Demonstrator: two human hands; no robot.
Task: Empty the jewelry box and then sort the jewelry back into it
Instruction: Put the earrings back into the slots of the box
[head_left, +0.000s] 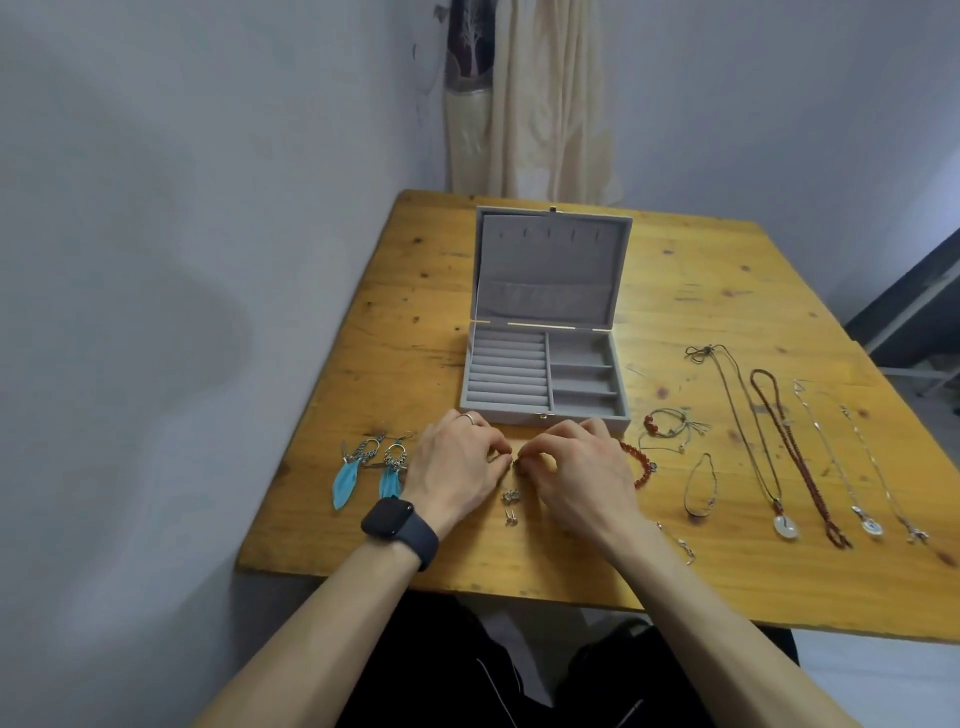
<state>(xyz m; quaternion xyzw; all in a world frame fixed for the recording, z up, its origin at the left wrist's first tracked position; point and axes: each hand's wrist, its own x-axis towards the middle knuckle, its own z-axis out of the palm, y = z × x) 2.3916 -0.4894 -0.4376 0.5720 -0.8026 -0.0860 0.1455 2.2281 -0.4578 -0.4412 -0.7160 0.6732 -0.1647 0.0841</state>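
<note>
Home room, wooden table (727, 582), cream curtain (540, 104), plain walls (208, 156)

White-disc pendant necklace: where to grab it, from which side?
Pinch the cord just above the white disc pendant, straight down from above: it lies flat and stretched out, the red braided necklace close on its right, so a side approach would probably snag.

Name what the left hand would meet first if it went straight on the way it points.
Likely the right hand, which sits just ahead of the left hand; depth is unclear.
</note>
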